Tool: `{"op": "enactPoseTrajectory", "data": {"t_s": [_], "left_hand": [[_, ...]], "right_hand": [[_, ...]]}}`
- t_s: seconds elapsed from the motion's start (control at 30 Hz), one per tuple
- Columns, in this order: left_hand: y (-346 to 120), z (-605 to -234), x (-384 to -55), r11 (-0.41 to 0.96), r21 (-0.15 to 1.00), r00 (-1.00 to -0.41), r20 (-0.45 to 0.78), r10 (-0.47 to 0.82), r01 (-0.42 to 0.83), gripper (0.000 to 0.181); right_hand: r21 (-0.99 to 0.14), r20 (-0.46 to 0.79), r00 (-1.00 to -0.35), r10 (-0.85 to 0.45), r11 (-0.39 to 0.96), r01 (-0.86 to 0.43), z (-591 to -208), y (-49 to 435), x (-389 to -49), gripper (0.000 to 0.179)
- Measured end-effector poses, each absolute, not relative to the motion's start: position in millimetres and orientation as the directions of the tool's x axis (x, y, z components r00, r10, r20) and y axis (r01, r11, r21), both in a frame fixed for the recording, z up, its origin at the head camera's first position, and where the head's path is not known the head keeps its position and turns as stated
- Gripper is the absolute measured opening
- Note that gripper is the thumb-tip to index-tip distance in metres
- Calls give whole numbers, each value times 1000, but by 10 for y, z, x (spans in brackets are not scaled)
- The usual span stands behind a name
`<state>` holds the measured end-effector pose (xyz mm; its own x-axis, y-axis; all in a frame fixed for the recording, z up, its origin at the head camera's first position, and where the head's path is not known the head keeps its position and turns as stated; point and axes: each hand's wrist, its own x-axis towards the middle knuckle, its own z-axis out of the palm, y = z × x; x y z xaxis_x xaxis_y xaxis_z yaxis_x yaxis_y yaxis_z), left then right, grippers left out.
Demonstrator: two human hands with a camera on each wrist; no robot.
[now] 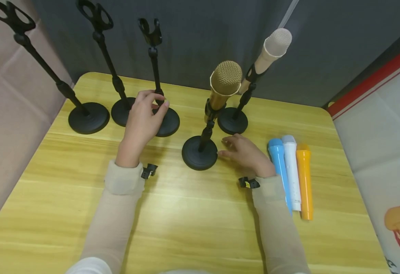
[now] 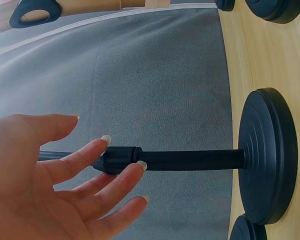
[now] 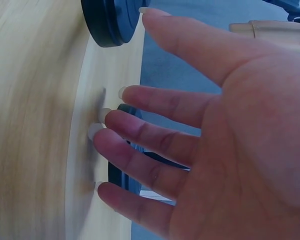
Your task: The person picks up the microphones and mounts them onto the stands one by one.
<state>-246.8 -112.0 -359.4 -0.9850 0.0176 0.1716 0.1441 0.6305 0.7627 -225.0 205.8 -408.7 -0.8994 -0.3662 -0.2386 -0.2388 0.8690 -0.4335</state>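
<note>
At far left on the counter (image 1: 193, 224), found two black stands (image 1: 89, 118) upright. Next, saw left hand (image 1: 144, 117), fingers loosely spread, at the pole (image 2: 190, 160) of a third stand (image 1: 169, 123); could not confirm contact. At centre, noted gold microphone (image 1: 225, 80) clipped in its stand (image 1: 207, 134), right hand (image 1: 246, 153), fingers apart, just beside the base (image 1: 197, 157); behind, pale microphone (image 1: 269, 54) mounted likewise. Farther right, recorded blue, white and orange microphones (image 1: 291, 173) lying together.

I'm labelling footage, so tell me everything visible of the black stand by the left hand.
The stand looks like black plastic or metal: round stepped base, slim pole with a thicker collar, and an open-topped clip holding nothing. It stands upright on the table, rightmost of three with empty clips. The left hand is at its pole; contact is unclear.
</note>
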Motion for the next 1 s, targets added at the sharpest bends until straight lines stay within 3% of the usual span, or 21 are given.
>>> {"op": "enactPoseTrajectory", "data": {"t_s": [0.6, 0.87, 1.0], "left_hand": [[-1100, -3564, -2424, 634, 758, -985, 173, 29, 152, 44], [-1041, -3486, -2350, 569, 802, -960, 269, -74, 181, 39], [-998, -3490, -2350, 518, 816, -937, 342, -76, 256, 33]], "right_hand": [[-447, -246, -895, -372, 863, -235, -4043, 2045, -2222, 64], [-494, -220, -910, -353, 844, -208, -3993, 2035, -2208, 61], [-525, -169, -917, -361, 821, -227, -3935, 2008, -2179, 59]]}}
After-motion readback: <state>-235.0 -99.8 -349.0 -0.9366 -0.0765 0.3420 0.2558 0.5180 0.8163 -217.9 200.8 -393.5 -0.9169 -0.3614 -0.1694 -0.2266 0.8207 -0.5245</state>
